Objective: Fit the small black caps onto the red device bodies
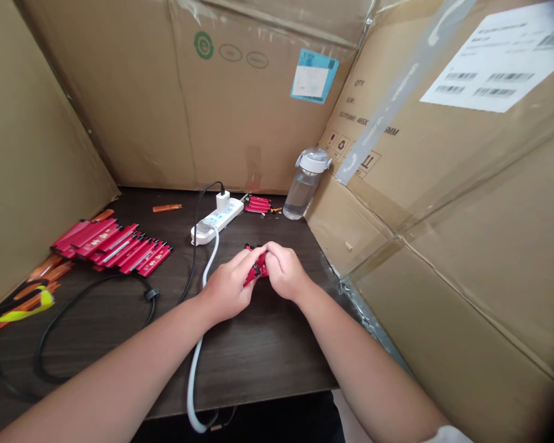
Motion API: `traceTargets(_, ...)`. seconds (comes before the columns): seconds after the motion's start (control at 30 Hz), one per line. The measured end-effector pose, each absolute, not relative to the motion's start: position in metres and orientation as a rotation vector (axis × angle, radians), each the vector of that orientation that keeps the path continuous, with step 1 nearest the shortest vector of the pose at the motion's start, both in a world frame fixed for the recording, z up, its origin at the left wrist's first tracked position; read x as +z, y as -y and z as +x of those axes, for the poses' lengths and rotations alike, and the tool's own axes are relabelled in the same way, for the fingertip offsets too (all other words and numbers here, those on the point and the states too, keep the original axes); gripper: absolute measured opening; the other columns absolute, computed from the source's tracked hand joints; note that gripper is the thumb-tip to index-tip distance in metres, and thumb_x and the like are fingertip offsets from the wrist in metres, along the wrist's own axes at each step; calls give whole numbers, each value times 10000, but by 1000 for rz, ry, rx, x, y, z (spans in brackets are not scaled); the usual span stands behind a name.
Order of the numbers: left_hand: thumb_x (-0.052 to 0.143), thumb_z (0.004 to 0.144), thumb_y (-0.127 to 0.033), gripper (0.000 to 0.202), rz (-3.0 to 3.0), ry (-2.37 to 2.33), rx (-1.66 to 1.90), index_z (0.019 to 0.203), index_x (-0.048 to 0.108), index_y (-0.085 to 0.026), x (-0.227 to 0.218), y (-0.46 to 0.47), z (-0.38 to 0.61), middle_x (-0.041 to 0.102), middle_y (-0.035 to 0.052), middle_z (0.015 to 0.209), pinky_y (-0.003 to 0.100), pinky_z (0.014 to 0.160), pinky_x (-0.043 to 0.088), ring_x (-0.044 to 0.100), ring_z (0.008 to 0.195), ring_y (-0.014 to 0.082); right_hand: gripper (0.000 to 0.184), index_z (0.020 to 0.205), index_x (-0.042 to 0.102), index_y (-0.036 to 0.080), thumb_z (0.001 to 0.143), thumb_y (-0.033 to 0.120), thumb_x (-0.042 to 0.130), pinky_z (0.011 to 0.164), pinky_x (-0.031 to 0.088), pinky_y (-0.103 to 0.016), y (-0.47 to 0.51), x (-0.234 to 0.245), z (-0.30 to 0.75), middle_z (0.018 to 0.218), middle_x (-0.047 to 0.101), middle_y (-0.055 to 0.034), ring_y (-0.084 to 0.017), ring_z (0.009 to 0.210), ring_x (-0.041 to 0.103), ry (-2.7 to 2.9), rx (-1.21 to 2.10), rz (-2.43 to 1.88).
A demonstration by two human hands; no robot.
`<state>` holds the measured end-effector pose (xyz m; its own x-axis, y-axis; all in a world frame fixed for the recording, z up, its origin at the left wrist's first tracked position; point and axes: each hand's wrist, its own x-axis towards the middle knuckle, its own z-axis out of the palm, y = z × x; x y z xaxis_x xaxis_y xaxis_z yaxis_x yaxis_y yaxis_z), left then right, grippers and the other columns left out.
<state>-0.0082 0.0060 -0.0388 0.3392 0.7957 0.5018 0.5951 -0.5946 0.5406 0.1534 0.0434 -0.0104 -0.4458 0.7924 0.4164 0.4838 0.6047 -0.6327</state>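
Observation:
My left hand [230, 281] and my right hand [286, 269] meet over the middle of the table, fingertips close together. Between them shows a small red object with black parts [257, 271], mostly covered by my fingers. It resembles the flat red pieces with black ends [120, 246] overlapping in a row on the left. Both hands are closed around the object, thumbs and fingers bent. Beyond the hands lie a few more red pieces [258, 205] with small bits beside them.
A white power strip [217, 220] with a plugged-in charger stands behind my hands; its pale cable runs down past my left wrist. A water bottle [302, 187] is at the back right. Orange strips [167, 208] and a black cable [92, 283] lie leftward. Cardboard walls [133, 111] surround the table.

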Motion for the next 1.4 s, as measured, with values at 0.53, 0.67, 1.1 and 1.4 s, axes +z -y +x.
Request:
traceTargets(0.53, 451, 801, -89, 521, 2096, -1380, 1216, 1316, 457, -166, -42, -1, 14, 567, 107, 1166, 342, 895, 480, 572, 1053, 211, 249, 559, 326, 216, 807, 244, 337, 536, 276, -260, -50, -18, 141, 522, 474, -19, -136, 512, 419, 2153, 116, -1342)
traceTargets(0.67, 446, 787, -75, 510, 2018, -1440, 1181, 1288, 489, -162, -41, -1, 16, 577, 112, 1171, 349, 897, 479, 575, 1052, 221, 287, 559, 424, 198, 835, 240, 358, 520, 255, -260, -51, -18, 137, 549, 534, -33, -135, 506, 445, 2243, 76, -1460)
traceTargets(1.1, 489, 770, -99, 476, 1873, -1517, 1143, 1243, 535, -139, -40, -4, 15, 607, 122, 1168, 355, 916, 480, 578, 1067, 225, 278, 662, 574, 169, 844, 277, 394, 537, 255, -281, -50, -16, 134, 632, 631, -79, -179, 573, 544, 2281, -105, -1596)
traceTargets(1.4, 497, 805, -153, 461, 1911, -1492, 1208, 1265, 531, -147, -33, 1, 11, 607, 117, 1186, 359, 933, 476, 573, 1087, 219, 272, 568, 428, 205, 803, 208, 289, 547, 298, -267, -53, -25, 136, 519, 495, -31, -145, 496, 427, 2159, -38, -1312)
